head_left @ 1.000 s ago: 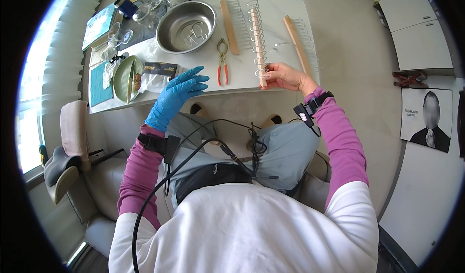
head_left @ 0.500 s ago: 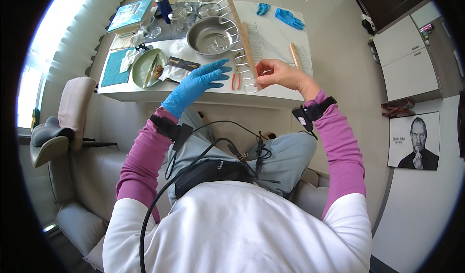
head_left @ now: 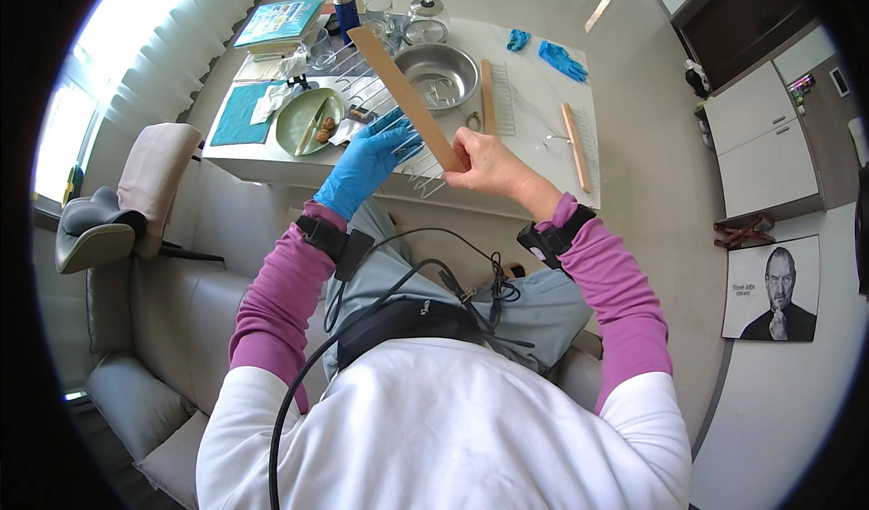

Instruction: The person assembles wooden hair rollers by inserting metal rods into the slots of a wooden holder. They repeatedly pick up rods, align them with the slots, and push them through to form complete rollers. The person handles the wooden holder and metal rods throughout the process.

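My bare right hand [head_left: 493,168] is closed on the near end of a wooden strip with metal wire prongs [head_left: 403,94]. The strip slants above the table, its broad face up and its far end toward the upper left. From its left side the thin wires stick out in a row. My left hand [head_left: 367,162], in a blue glove, is at the near wires with fingers stretched and apart; wires and strip partly hide the fingertips. Beyond the strip, a steel bowl [head_left: 466,71] holds several bent wire pieces [head_left: 439,94].
Two similar wooden strips, a middle one [head_left: 489,98] and a right one [head_left: 576,148], lie on the white table [head_left: 534,103]. A bent wire hook [head_left: 555,138] lies between them. Left are a green plate [head_left: 294,116] with a knife, and a dark blue bottle [head_left: 346,14]. Blue gloves [head_left: 563,61] lie far right.
My right hand has moved left and turned the strip, so its broad face shows and its wires point left. My left hand now meets the wires. A wire hook shows on the table at right.
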### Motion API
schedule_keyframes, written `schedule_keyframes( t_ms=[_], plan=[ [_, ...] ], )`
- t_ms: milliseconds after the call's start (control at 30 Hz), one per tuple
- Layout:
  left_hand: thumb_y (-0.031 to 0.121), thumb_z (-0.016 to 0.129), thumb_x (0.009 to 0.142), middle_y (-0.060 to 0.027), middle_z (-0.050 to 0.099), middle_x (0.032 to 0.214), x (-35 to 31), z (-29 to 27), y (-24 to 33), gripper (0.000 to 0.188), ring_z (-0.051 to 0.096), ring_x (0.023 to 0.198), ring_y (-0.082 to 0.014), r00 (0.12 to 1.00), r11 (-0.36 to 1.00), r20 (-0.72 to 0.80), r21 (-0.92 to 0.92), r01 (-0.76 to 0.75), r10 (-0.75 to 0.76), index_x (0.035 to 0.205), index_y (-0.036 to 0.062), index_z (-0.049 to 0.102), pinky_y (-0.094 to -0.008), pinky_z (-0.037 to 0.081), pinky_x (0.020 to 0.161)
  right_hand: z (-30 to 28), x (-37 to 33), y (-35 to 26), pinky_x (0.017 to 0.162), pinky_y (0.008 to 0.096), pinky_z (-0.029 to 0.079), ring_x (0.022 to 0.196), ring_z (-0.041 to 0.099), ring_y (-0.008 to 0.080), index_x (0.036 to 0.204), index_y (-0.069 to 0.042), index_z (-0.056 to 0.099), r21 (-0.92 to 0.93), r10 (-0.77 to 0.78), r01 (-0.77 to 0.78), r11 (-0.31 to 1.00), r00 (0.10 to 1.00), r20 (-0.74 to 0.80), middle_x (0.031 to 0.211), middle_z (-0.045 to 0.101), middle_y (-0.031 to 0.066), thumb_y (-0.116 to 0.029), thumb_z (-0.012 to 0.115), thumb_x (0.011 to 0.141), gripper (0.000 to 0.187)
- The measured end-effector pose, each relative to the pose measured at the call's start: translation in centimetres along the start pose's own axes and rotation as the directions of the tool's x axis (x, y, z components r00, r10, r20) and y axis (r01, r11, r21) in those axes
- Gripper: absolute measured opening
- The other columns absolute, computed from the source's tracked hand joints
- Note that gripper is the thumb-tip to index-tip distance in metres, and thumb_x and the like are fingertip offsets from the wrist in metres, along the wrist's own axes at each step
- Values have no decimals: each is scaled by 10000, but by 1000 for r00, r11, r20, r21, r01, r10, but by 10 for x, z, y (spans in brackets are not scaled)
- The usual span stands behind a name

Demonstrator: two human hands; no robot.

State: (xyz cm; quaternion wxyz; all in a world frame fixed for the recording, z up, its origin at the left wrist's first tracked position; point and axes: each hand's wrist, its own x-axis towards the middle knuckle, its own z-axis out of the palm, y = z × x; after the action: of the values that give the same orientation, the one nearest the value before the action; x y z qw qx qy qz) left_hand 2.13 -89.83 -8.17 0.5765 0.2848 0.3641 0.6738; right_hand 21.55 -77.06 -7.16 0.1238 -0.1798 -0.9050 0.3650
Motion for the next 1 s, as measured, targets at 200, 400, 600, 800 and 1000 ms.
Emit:
schedule_keyframes(
  t_ms=[200, 400, 600, 800, 1000],
  plan=[
    [102, 561, 883, -107, 547, 1246, -11, -11, 3, 481, 543, 1140, -213, 999, 998, 33, -57, -16, 18, 1332, 11, 414, -369, 418, 1013, 8, 6, -11, 677, 354, 484, 734, 621, 294, 890, 4, 540, 221, -38, 8, 975, 991, 132, 791, 609, 151, -201, 738, 707, 339],
    [138, 584, 898, -74, 542, 1226, -5, -16, 2, 466, 543, 1117, -193, 983, 988, -164, 122, 98, -77, 1330, 63, 427, -369, 454, 946, 20, 7, -10, 645, 367, 492, 714, 611, 278, 908, -12, 511, -172, -179, 158, 972, 977, -114, 805, 579, 135, -154, 711, 728, 304],
    [138, 634, 877, -63, 556, 1162, 0, -25, -2, 427, 556, 1086, -193, 979, 983, -128, 67, 170, -160, 1260, 60, 464, -375, 489, 911, 41, 4, -10, 640, 390, 515, 747, 620, 306, 892, -34, 478, -534, -336, 202, 821, 927, -165, 856, 533, 128, -91, 641, 731, 237],
    [96, 620, 872, -97, 567, 1140, -2, -32, -7, 430, 570, 1069, -221, 976, 980, -164, 117, 164, -144, 1259, 27, 447, -396, 473, 953, 55, 8, -12, 595, 387, 524, 695, 615, 307, 917, -25, 466, -474, -279, 210, 855, 957, -79, 861, 522, 131, -81, 622, 744, 240],
    [47, 604, 857, -89, 552, 1212, -2, -36, -7, 537, 556, 1099, -215, 989, 993, -121, 82, 89, -79, 1343, 51, 378, -399, 469, 940, 60, 19, -11, 612, 395, 517, 716, 602, 334, 944, -30, 457, -310, -312, 268, 912, 945, -101, 884, 517, 145, -178, 689, 743, 341]
  ],
)
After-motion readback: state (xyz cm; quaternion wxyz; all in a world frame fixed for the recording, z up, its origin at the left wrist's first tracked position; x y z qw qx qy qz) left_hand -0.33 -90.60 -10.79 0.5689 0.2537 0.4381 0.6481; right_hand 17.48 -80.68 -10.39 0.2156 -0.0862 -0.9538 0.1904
